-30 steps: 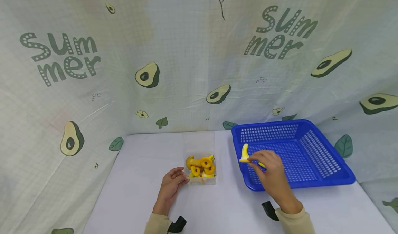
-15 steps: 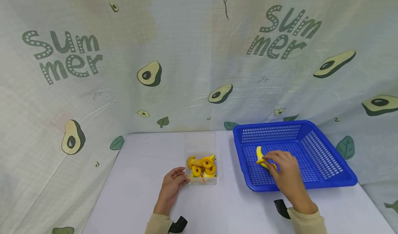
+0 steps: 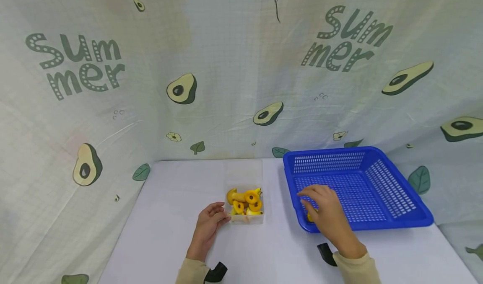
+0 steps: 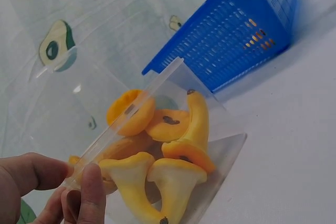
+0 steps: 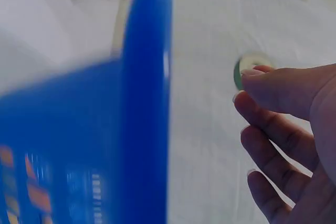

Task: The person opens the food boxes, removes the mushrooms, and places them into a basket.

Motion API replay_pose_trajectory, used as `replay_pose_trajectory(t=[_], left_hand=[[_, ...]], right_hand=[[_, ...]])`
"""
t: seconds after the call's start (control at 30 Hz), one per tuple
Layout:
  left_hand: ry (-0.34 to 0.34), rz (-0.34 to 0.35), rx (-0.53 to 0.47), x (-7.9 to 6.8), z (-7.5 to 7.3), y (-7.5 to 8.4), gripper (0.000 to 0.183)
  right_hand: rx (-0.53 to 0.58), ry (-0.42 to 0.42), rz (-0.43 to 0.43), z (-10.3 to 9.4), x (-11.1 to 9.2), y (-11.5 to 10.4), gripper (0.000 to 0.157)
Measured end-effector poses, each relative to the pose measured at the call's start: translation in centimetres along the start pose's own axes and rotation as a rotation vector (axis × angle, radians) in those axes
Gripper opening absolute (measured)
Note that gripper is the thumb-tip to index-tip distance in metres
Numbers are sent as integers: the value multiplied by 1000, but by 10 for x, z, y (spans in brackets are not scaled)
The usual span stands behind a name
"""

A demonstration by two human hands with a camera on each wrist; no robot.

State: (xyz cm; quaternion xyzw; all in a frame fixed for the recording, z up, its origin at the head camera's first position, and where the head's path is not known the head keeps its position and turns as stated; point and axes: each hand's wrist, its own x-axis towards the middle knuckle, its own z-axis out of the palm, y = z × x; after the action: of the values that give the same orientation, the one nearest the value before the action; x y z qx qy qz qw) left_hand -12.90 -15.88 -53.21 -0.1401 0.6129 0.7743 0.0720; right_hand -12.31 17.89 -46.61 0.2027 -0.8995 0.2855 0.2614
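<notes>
My left hand point(image 3: 209, 223) pinches the near left edge of a clear plastic box point(image 3: 247, 220); in the left wrist view the thumb and fingers point(image 4: 92, 195) lie against its wall. Inside are several yellow-orange, trumpet-shaped toy mushrooms point(image 4: 178, 179) with flared caps and dark tips. My right hand point(image 3: 327, 210) hangs over the left part of a blue plastic basket point(image 3: 377, 179), fingers parted and holding nothing. A yellow piece point(image 3: 310, 218) in the basket shows just below the right thumb, mostly hidden by the hand. Orange patches show through the basket's holes in the left wrist view.
The box's clear lid point(image 3: 243, 171) lies opened out behind it. A white table point(image 3: 181, 192) bears both containers, the basket standing to the right of the box. A curtain point(image 3: 222, 66) printed with avocados rises behind the table.
My right hand carried a yellow mushroom rightward over the basket, let it go inside, then moved back left with nothing in the fingers. My left hand stayed at the box.
</notes>
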Motion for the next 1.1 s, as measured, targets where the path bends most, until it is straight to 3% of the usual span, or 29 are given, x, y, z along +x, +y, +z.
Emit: replay_pose_trajectory(t=[0.1, 0.4, 0.87, 1.1], left_hand=[[3, 0, 1, 0, 0, 0, 44], [2, 7, -11, -1, 0, 0, 44], [1, 15, -27, -1, 2, 0, 43], [-2, 20, -31, -2, 1, -2, 43]], right_hand=[[37, -22, -32, 15, 5, -16, 33], [54, -99, -20, 58, 21, -51, 37], [-50, -191, 22, 103, 34, -60, 35], [-80, -156, 18, 116, 31, -57, 27]])
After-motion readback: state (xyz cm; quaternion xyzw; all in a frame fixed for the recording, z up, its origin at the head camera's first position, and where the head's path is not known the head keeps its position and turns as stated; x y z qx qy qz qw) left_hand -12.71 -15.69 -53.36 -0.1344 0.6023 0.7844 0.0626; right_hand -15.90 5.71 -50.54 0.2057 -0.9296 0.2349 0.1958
